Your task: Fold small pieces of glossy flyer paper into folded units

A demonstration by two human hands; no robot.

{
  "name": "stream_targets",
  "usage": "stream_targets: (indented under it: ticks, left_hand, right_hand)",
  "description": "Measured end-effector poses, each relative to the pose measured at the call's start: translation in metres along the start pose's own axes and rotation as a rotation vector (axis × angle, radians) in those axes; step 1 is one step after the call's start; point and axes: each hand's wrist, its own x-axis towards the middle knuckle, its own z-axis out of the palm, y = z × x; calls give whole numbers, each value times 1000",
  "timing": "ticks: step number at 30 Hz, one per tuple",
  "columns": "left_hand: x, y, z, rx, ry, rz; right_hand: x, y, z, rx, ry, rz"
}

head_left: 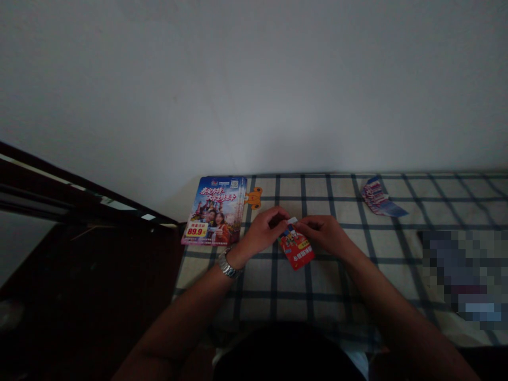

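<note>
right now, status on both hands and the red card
Left hand, right hand: fingertips on red card, far end. Near end uncovered. Flyer stack left of card, clear of it.

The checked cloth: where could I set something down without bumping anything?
Bare cloth shows towards the wall, between the orange bear and the fanned leaflets; another patch lies between the right hand and those leaflets. It is crowded at the left, where the flyer stack, bear and left hand sit close, and in the middle, where both hands hold the red card.
</note>
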Motion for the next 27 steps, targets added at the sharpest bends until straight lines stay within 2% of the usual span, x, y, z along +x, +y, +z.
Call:
stream_targets:
  ticks: [6,11,16,22,27]
  left_hand:
    - [-1,-3,2,38,-35,3]
    - [0,-4,4,-26,54,-31]
    - [0,-2,4,-32,138,-5]
    - [0,-3,6,4,112,-14]
    - [0,-4,6,75,67,-3]
  right_hand:
    - [0,2,5,-19,-50,-10]
    - [2,3,6,18,-24,5]
    - [2,3,4,19,20,-32]
    - [1,0,6,-10,63,-38]
    - [2,0,5,-10,37,-4]
